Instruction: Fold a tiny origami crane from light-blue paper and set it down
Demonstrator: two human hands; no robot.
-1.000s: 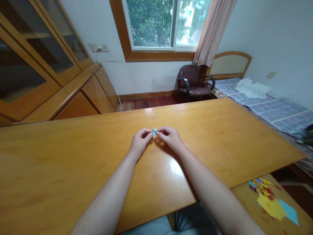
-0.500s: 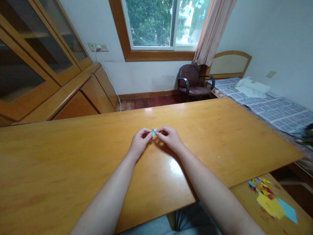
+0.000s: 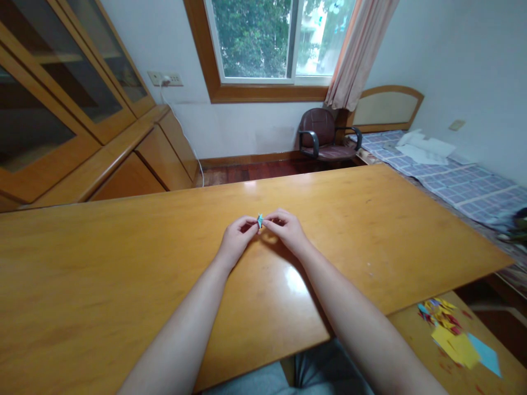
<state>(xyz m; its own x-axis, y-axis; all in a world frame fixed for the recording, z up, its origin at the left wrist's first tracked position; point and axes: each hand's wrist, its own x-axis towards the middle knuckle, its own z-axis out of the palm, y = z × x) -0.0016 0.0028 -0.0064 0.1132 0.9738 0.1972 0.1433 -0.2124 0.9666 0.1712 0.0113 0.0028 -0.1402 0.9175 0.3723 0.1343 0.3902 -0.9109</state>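
Note:
Between my fingertips is a small folded piece of light-blue paper point(image 3: 260, 221), with pointed tips sticking up. My left hand point(image 3: 239, 236) pinches its left side between thumb and finger. From the right, my right hand point(image 3: 286, 229) pinches the other side in the same way. Both hands are held close together just over the wooden table point(image 3: 123, 285), a shadow lying beneath the right one. The exact folds are too small to make out, and the fingertips partly cover the paper.
On a lower surface at the right lie a pile of small folded coloured papers point(image 3: 442, 315), yellow sheets point(image 3: 457, 346) and a light-blue sheet point(image 3: 486, 355). Beyond the table stand a brown armchair point(image 3: 321, 131), a bed point(image 3: 465, 178) and a glass-door cabinet point(image 3: 78, 126).
The folded blue paper has turned slightly between my fingertips and looks narrower. My right hand has lifted a little; both hands keep their pinch.

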